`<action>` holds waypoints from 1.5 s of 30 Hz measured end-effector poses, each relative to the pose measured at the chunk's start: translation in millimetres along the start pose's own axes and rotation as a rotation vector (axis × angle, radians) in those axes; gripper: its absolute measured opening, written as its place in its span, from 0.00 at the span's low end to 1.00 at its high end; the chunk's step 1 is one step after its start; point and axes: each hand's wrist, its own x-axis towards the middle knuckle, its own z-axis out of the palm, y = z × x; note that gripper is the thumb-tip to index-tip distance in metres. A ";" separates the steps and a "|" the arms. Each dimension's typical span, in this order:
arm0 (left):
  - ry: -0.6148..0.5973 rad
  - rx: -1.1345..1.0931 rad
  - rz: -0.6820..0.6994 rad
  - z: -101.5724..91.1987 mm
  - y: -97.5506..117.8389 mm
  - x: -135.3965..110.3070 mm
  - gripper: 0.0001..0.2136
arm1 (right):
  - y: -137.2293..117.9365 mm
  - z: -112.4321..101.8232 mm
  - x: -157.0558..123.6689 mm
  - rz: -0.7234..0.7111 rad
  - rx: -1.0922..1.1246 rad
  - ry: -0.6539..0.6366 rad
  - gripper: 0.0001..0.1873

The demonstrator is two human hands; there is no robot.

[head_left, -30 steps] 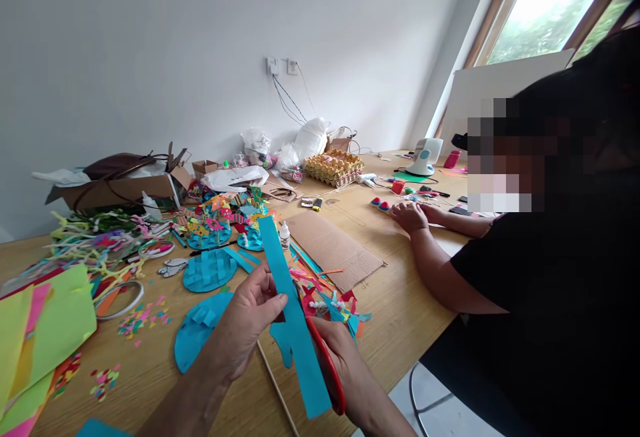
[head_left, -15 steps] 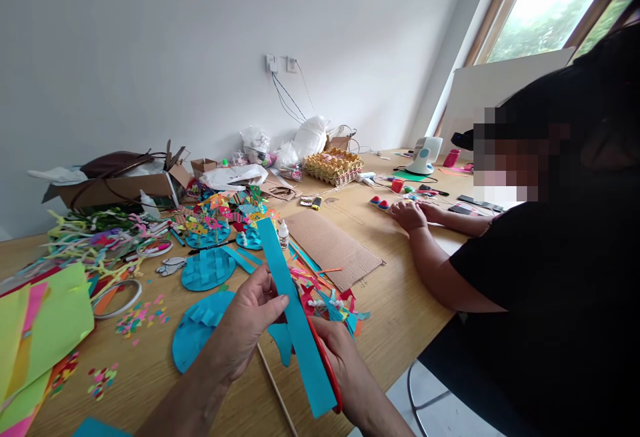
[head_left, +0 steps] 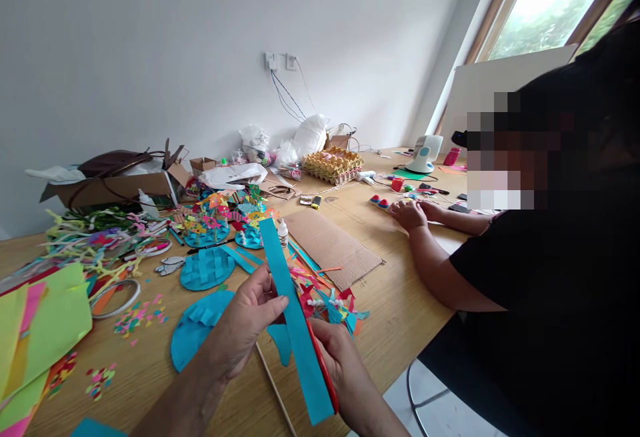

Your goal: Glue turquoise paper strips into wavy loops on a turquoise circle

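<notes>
My left hand (head_left: 253,317) pinches a long blue paper strip (head_left: 295,323) between thumb and fingers near its middle. Slanting across the view, the strip runs from upper left to lower right. My right hand (head_left: 340,363) is closed round red-handled scissors (head_left: 325,370), which lie along the strip's right edge; the strip partly hides the blades. Below my hands is a small blue paper scrap (head_left: 280,343). Left of my left hand lies a blue disc (head_left: 190,337) with paper strips on it, and a second blue disc (head_left: 205,270) sits behind it. A wooden stick (head_left: 275,387) lies under my wrists.
A cardboard sheet (head_left: 333,243) and a glue bottle (head_left: 283,233) lie beyond the strip. Coloured paper sheets (head_left: 50,323) and a tape roll (head_left: 115,299) are at left. Egg trays (head_left: 333,165) stand at the back. A co-worker's arm (head_left: 435,263) rests on the table at right.
The strip's lower end and the scissors' handles have shifted slightly left and down with my right hand. Both hands keep their hold.
</notes>
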 end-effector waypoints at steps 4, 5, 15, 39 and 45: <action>0.001 0.008 -0.013 -1.4 -0.2 -0.9 0.19 | 3.6 1.6 1.0 -0.032 -0.012 0.018 0.25; 0.003 0.012 -0.013 -1.4 0.9 -1.1 0.19 | 4.3 2.0 1.3 -0.033 -0.011 0.021 0.25; 0.143 0.094 0.003 -2.3 11.0 3.5 0.15 | 6.6 5.7 4.3 -0.022 -0.033 0.038 0.25; 0.063 0.074 -0.005 -8.1 3.0 5.2 0.12 | 3.6 4.7 2.1 -0.015 0.042 0.000 0.25; 0.075 0.090 -0.024 -7.0 5.0 4.6 0.13 | 7.8 6.8 1.6 -0.019 -0.007 0.009 0.24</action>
